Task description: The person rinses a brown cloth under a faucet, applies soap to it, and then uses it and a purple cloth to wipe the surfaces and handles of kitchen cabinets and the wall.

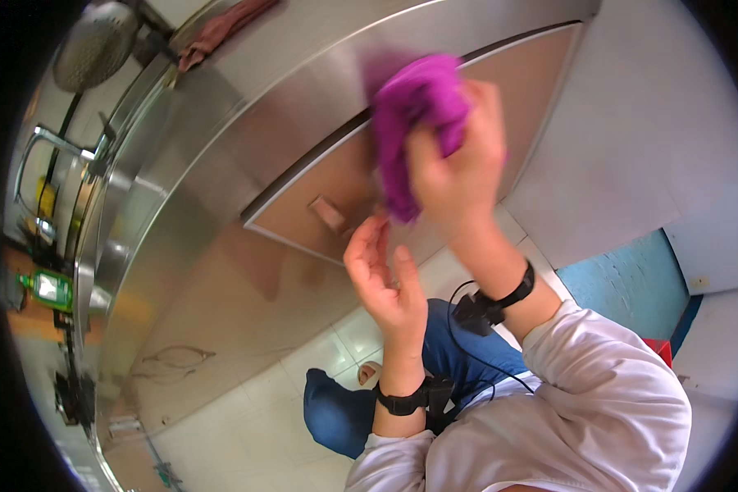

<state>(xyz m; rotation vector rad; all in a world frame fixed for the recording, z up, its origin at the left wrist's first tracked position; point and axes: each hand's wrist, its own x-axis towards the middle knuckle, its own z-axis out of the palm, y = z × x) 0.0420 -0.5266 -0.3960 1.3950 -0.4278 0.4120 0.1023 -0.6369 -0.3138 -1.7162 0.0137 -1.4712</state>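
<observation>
A bunched purple cloth [400, 123] is gripped in my right hand [467, 160], which is blurred, at the upper part of a pinkish cabinet door [529, 86]. The cloth lies over the door's top edge and by the stainless steel band [307, 98] above it. Lower and to the left, my left hand [384, 277] is held with curled fingers apart and nothing between them. Its fingertips are near the door handle [327, 212]; whether they touch the door is not clear.
At the left are a chrome faucet [61, 142], a green bottle [50, 290], a perforated metal skimmer [95, 49] and a reddish-brown cloth [215, 37]. A pale grey panel [639, 123] stands at the right. Tiled floor [252, 424] lies below; a black cable [498, 366] hangs by my arms.
</observation>
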